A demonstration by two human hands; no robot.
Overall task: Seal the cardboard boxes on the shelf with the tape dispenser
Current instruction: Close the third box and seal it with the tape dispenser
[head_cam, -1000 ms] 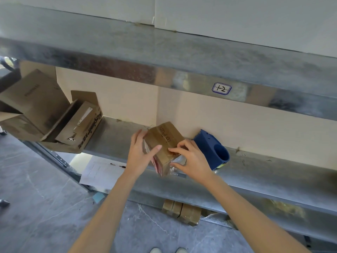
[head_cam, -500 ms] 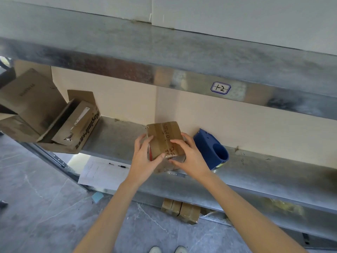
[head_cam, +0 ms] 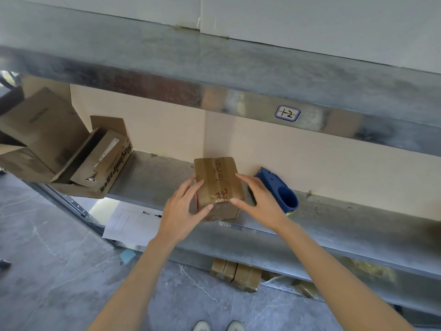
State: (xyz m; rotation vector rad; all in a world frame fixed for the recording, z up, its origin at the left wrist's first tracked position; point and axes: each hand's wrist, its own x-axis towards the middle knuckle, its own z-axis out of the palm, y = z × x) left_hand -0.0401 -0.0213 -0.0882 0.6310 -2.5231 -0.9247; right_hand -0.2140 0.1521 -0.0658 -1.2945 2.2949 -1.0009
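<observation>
A small cardboard box (head_cam: pixel 216 177) with brown tape and handwriting on its top stands on the metal shelf (head_cam: pixel 346 225), near the front edge. My left hand (head_cam: pixel 181 211) holds its left front corner, fingers on the top and thumb on the front face. My right hand (head_cam: pixel 262 204) lies along the box's right side with straight fingers, its thumb tip touching the front corner. The blue tape dispenser (head_cam: pixel 284 197) sits on the shelf just behind my right hand, partly hidden by it.
A large open carton (head_cam: pixel 105 168) holding another box sits at the shelf's left end, overhanging it. The upper shelf (head_cam: pixel 214 68) juts out overhead. Below lie a sheet of paper (head_cam: pixel 128 223) and several taped small boxes (head_cam: pixel 236 275).
The small box went from tilted in both hands to standing flat on the shelf, taped top up. My right hand's fingers have straightened along its side.
</observation>
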